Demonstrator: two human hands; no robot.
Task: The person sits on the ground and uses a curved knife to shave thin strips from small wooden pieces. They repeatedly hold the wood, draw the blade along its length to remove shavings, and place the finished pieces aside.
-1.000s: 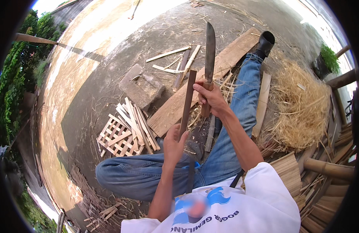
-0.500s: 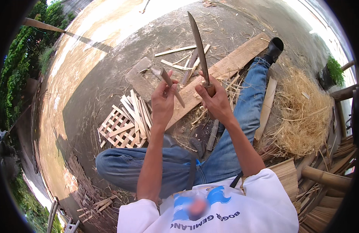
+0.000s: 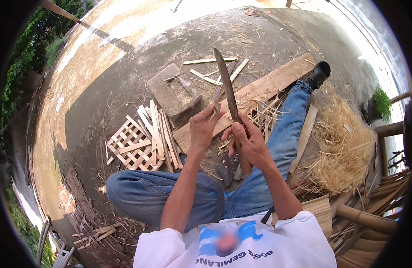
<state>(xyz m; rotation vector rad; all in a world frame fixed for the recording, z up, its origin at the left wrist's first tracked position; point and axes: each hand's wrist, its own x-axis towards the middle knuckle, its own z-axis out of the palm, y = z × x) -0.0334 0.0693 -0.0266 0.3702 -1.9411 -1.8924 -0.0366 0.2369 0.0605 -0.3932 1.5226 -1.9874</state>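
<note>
My right hand (image 3: pixel 252 142) is wrapped round the lower part of a machete (image 3: pixel 227 87). Its long dark blade points up and away, leaning slightly left, and the handle end sticks out below the hand. To its left, my left hand (image 3: pixel 203 127) pinches a short bamboo strip (image 3: pixel 217 102) between thumb and fingers, close beside the blade. Whether strip and blade touch, I cannot tell. Beneath both hands a long wooden plank (image 3: pixel 273 80) lies slantwise on the ground, with thin shavings on it.
Left of the plank are a stone block (image 3: pixel 172 91) and a stack of pale strips (image 3: pixel 159 134) beside a woven lattice (image 3: pixel 131 145). Loose strips (image 3: pixel 210 60) lie beyond. My outstretched leg (image 3: pixel 286 116) borders the right side, with a heap of shavings (image 3: pixel 344 143) past it.
The machete has come down toward me, its tip lower in view. My left hand has moved right, nearer the blade, and the bamboo strip has turned from slanting to nearly upright.
</note>
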